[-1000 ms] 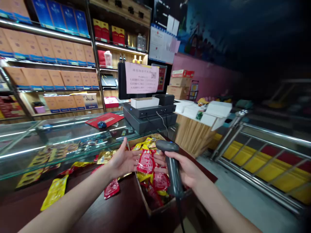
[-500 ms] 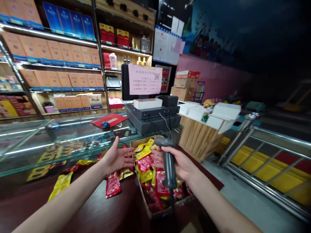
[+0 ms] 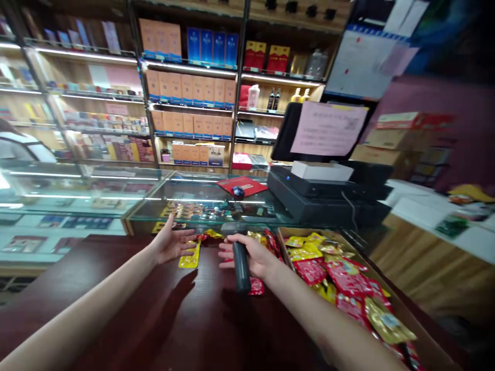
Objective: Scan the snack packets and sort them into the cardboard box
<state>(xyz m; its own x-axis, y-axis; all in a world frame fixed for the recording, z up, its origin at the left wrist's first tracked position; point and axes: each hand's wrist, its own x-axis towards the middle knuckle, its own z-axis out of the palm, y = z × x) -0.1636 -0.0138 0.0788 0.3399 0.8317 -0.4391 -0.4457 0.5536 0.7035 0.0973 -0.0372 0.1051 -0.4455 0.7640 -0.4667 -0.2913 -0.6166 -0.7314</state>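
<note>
My left hand [image 3: 172, 244] is open with its fingers spread, over a yellow packet [image 3: 189, 257] on the dark red table [image 3: 154, 304]; whether it touches the packet I cannot tell. In my right hand [image 3: 251, 253] is a dark handheld scanner [image 3: 242, 268], its grip pointing down between thumb and palm, the other fingers stretched out to the left. A red packet [image 3: 256, 286] lies partly behind the scanner. To the right of my right hand stands an open cardboard box [image 3: 285, 252] full of red, yellow and gold packets.
Behind the table runs a glass display counter [image 3: 185, 188] with a red folder [image 3: 247, 186] and a mouse [image 3: 238, 191] on it. A monitor with a pink sheet [image 3: 328, 129] and a black cash drawer [image 3: 320, 198] stand at the right. Shelves of boxes line the back.
The view has turned left. Both hands have moved from over the box of packets to the table left of it. The scanner is still in my right hand, and my left hand stays open.
</note>
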